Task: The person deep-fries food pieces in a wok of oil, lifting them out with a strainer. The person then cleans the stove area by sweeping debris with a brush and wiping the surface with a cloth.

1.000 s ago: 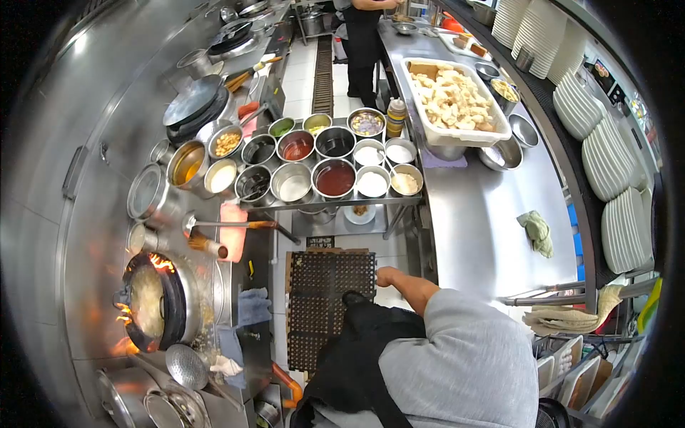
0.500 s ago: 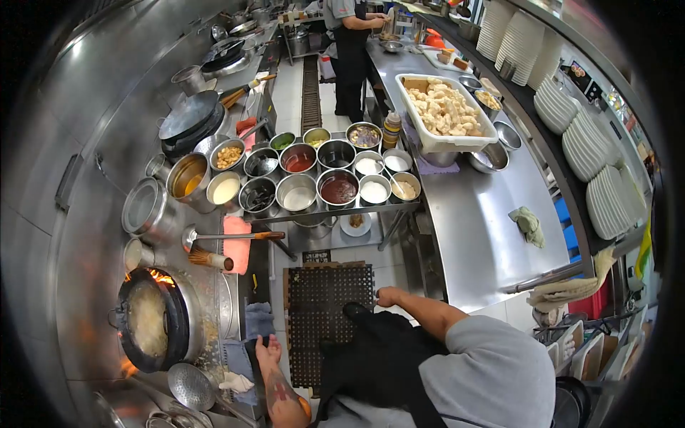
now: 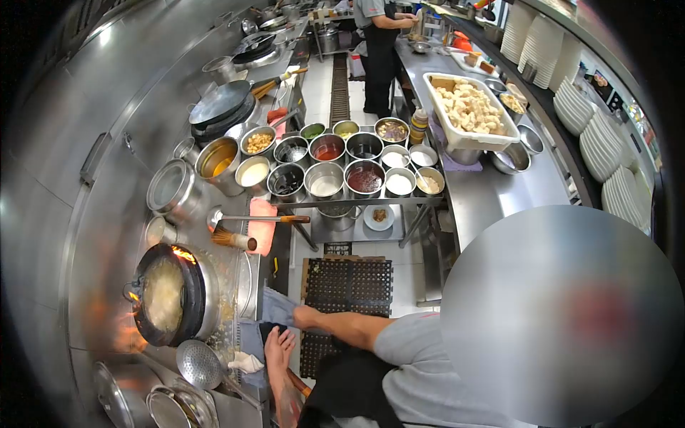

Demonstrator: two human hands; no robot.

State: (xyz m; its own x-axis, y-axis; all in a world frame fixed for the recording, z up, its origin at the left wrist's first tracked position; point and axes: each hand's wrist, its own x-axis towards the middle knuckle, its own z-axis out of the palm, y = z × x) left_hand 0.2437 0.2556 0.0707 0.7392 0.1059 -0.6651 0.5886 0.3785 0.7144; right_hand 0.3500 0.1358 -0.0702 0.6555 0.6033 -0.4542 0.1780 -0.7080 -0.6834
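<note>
Beyond the right forearm (image 3: pixel 351 328), room over the floor mat (image 3: pixel 349 278) — pot table (image 3: pixel 342 203) blocks farther.

We see a soft blue-grey cloth (image 3: pixel 277 305), creased and limp, draped at the front edge of the steel counter (image 3: pixel 227 265). Its folds run lengthwise, and the end over the walkway narrows into a tight bunch. Just below it we see a second piece of blue cloth (image 3: pixel 252 338), rumpled along the same edge. The two may be parts of one cloth; from our view, we cannot quite tell.
</note>
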